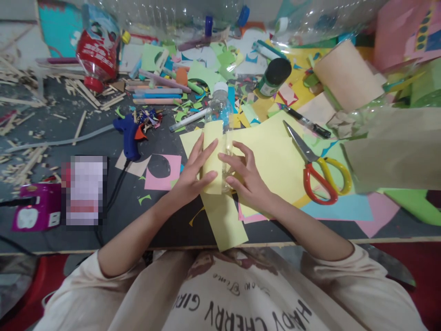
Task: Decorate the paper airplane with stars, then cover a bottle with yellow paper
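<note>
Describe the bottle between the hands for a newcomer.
On the dark table, front and centre, find the left hand and right hand. Between them is a clear bottle, its white cap toward the back. Yellow paper over part of its body sets it apart from the other bottles.

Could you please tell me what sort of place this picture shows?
It looks like a craft worktable, perhaps at home or in a classroom: scissors, a blue glue gun and cut pink paper lie on it.
</note>
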The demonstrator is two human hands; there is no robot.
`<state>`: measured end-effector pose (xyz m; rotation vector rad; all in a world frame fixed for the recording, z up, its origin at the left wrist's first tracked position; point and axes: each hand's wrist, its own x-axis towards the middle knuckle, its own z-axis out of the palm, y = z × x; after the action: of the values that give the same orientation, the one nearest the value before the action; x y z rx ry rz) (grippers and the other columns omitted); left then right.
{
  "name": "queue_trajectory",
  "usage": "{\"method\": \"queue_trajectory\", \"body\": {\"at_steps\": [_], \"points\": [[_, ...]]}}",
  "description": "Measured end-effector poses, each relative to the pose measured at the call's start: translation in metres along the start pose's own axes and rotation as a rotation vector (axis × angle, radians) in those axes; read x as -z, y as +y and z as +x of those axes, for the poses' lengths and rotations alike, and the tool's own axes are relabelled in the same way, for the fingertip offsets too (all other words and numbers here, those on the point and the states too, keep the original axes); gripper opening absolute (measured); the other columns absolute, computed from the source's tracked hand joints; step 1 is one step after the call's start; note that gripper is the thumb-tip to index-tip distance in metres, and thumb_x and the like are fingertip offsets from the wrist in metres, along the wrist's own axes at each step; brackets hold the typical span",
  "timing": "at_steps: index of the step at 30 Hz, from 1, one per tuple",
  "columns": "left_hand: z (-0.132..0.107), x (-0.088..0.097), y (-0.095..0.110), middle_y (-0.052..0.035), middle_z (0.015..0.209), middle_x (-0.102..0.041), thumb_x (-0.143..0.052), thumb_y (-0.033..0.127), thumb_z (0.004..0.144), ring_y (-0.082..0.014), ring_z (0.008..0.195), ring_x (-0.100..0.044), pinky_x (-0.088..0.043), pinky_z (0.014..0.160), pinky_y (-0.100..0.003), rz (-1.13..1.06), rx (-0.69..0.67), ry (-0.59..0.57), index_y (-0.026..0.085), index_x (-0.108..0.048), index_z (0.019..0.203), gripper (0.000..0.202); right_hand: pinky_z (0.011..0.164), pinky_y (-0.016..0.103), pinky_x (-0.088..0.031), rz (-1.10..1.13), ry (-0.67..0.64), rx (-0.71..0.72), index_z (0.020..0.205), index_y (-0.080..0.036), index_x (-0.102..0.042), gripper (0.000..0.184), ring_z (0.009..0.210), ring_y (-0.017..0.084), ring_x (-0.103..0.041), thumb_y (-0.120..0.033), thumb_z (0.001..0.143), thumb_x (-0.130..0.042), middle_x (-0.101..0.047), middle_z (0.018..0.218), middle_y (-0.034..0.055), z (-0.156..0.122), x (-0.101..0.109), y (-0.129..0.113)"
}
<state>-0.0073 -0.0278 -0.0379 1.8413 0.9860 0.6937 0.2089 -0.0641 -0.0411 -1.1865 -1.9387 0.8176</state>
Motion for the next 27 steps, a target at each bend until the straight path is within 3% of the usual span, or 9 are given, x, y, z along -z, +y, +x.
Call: {"method": "queue_trajectory", "body": {"at_steps": [7,13,21,27], "points": [[-0.002,-0.001,-0.003,-0.0023,0.175,0.008,-0.040,0.060,0.102,-0.0347,0.161,-0.008,-0.023,0.128,-0.052,0.054,-0.134,-0.007,0.042,-0.016,0.163,0.068,0.101,0.052,-0.059,0.016,-0.019,-0.004,0.149,-0.045,-0.046,0.049,0.119,0.025,-0.061,-0.056,0.102,-0.040,-0.026,0.159,0.0068,-0.001,0.000,-0.002],[-0.002,-0.001,-0.005,0.0018,0.175,0.012,-0.039,0.057,0.103,-0.0337,0.161,-0.007,-0.025,0.128,-0.052,0.071,-0.175,0.003,0.047,-0.011,0.162,0.066,0.102,0.048,-0.059,0.010,0.040,0.083,0.151,-0.048,-0.042,0.048,0.118,0.023,-0.063,-0.051,0.104,-0.041,-0.028,0.158,0.0058,-0.002,-0.004,-0.001],[-0.001,0.000,-0.005,-0.0007,0.175,0.010,-0.046,0.058,0.101,-0.0344,0.161,-0.007,-0.022,0.128,-0.053,0.036,-0.158,-0.005,0.044,-0.018,0.162,0.069,0.103,0.052,-0.058,-0.009,-0.022,0.024,0.151,-0.045,-0.043,0.049,0.120,0.026,-0.062,-0.053,0.103,-0.042,-0.026,0.161,0.0065,-0.003,-0.001,-0.001],[-0.001,-0.001,0.003,-0.0012,0.176,-0.001,-0.057,0.064,0.092,-0.0345,0.162,-0.001,-0.015,0.130,-0.053,-0.080,-0.018,0.009,0.038,-0.033,0.159,0.075,0.101,0.053,-0.060,-0.002,-0.003,0.061,0.149,-0.043,-0.045,0.047,0.119,0.025,-0.064,-0.050,0.102,-0.046,-0.027,0.160,0.0082,-0.003,0.000,0.000]]}}
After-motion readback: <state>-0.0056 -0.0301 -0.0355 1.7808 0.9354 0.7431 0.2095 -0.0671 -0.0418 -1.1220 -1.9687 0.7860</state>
